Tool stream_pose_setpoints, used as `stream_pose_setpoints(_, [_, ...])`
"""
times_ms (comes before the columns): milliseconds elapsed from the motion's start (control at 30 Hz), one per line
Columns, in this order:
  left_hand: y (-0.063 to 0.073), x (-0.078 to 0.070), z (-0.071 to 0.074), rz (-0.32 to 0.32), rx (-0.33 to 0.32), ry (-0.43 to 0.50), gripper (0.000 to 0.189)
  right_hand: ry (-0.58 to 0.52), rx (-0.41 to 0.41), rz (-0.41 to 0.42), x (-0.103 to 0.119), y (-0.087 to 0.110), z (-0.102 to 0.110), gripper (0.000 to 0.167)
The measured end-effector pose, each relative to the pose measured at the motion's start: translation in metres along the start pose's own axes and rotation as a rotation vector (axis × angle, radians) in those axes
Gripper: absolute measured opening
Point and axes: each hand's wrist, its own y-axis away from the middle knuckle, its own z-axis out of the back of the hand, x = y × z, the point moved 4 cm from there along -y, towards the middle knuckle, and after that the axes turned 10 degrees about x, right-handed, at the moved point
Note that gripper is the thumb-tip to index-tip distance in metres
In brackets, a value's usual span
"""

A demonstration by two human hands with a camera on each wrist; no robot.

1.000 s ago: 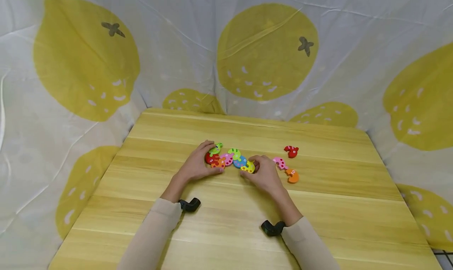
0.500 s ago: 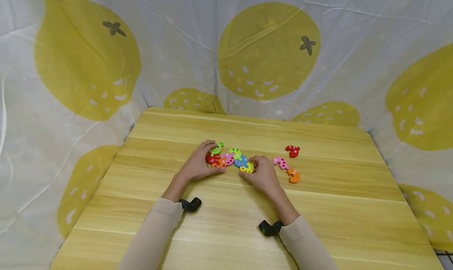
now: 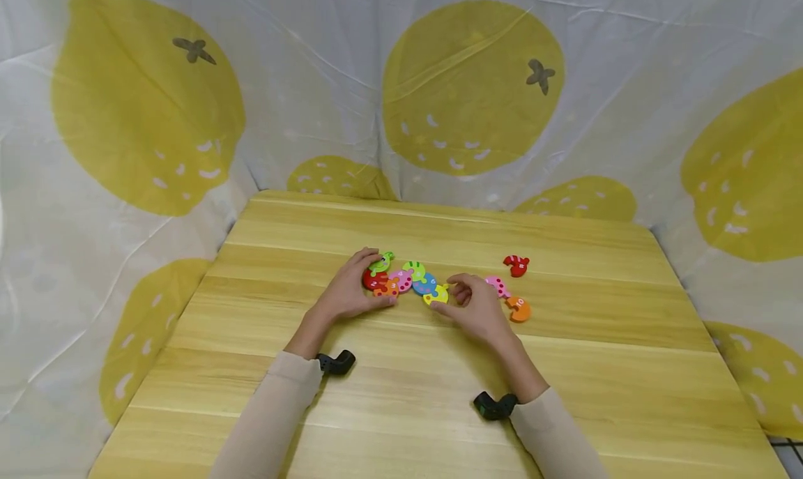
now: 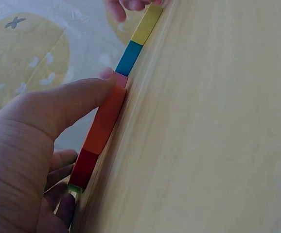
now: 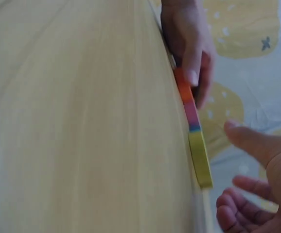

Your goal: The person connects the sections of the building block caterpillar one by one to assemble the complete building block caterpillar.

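Blue piece (image 3: 424, 284): is lying on the wooden table (image 3: 389, 409), within a joined chain (image 3: 402, 280).
Left hand (image 3: 348, 289): is gripping the chain left of the blue piece.
Right hand (image 3: 475, 306): is curving right of the blue piece, its thumb just beside the yellow piece (image 3: 436, 296).
Unjoined: the red piece (image 3: 517, 266), pink spotted piece (image 3: 496, 286) and orange number 10 piece (image 3: 518, 309) are lying well right of the blue piece.
Lemon-print cloth (image 3: 470, 88): is hanging beyond the blue piece.
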Motion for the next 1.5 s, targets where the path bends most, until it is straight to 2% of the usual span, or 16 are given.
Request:
stream_pose_setpoints(100, [0.002, 0.000, 0.000, 0.002, -0.003, 0.000, 0.102, 0.018, -0.011, 0.069, -0.004, 0.008, 0.013, 0.055])
stream_pose_setpoints(200, [0.003, 0.001, -0.003, 0.002, 0.010, 0.003, 0.103, 0.041, -0.021, 0.092, -0.012, 0.016, 0.026, 0.051])
stream_pose_setpoints(400, [0.005, 0.003, -0.008, 0.011, 0.017, 0.004, 0.104, 0.086, -0.025, 0.095, -0.031, 0.022, 0.052, 0.047])
stream_pose_setpoints(533, [0.004, 0.004, -0.007, 0.011, 0.014, 0.000, 0.104, 0.170, 0.013, 0.075, -0.040, 0.021, 0.065, 0.048])
stream_pose_setpoints(733, [0.003, 0.002, -0.003, 0.011, 0.008, -0.008, 0.103, 0.230, 0.085, 0.057, -0.045, 0.016, 0.068, 0.049])
stream_pose_setpoints(1033, [0.001, 0.000, -0.001, 0.000, 0.000, -0.016, 0.105, 0.209, 0.088, 0.056, -0.046, 0.013, 0.063, 0.046])
stream_pose_setpoints(1167, [0.000, 0.000, 0.000, -0.001, -0.005, -0.012, 0.104, 0.182, 0.050, 0.042, -0.049, 0.011, 0.067, 0.045])
stream_pose_setpoints(1367, [0.000, 0.001, 0.000, -0.001, -0.006, -0.012, 0.104, 0.163, -0.098, 0.014, -0.058, 0.000, 0.088, 0.034])
stream_pose_setpoints(1500, [0.000, 0.001, -0.001, -0.001, 0.003, -0.016, 0.104, 0.217, -0.077, -0.026, -0.069, -0.009, 0.104, 0.039])
